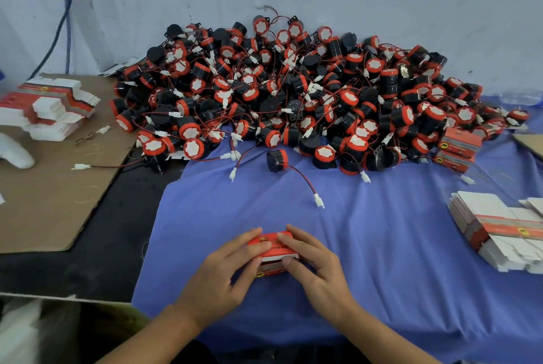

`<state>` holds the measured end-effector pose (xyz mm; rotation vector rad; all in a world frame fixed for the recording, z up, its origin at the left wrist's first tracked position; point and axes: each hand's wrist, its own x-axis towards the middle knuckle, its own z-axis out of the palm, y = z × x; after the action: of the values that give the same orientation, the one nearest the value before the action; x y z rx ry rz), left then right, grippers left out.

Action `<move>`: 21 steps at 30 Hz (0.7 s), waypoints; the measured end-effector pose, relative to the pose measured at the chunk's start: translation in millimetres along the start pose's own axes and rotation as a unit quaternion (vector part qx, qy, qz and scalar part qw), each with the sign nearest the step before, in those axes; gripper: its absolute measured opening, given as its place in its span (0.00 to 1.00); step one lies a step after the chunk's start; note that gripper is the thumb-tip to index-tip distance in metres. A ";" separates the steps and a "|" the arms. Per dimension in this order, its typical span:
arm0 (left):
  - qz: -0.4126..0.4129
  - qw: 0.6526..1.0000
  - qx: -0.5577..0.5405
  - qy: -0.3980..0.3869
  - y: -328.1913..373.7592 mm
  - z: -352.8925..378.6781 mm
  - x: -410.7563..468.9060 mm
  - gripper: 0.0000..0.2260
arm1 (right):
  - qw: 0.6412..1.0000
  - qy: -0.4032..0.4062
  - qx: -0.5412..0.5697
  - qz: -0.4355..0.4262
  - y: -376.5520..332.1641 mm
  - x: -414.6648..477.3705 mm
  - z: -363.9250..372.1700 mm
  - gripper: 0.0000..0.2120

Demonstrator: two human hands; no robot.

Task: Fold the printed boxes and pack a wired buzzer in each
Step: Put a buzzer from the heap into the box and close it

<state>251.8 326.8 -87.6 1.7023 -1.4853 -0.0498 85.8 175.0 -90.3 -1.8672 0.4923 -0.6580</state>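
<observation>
Blue cloth [382,246] covers frame centre; brown cardboard sheet [44,202] at left; blue cable [68,11] upper left

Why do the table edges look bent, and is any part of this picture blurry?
Head view: the wide-angle lens bows the blue cloth and walls outward; light is soft and even, without glare; the buzzer pile looks slightly soft, and the lower-left corner is dim and blurred.

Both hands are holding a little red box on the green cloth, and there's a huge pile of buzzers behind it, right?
Almost. The head view shows the cloth is blue, not green. Both hands, left and right, do hold the little red box, with the buzzer pile behind it.
</observation>
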 end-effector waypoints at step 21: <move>0.043 0.983 0.181 -0.004 13.6 2.6 -8.7 0.18 | 0.944 -0.023 -0.322 -0.069 -13.9 -22.4 4.9 0.29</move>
<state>237.1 333.5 -85.2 1.9189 -1.6465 0.2750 72.3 197.2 -83.6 -2.5467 0.5957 -0.5813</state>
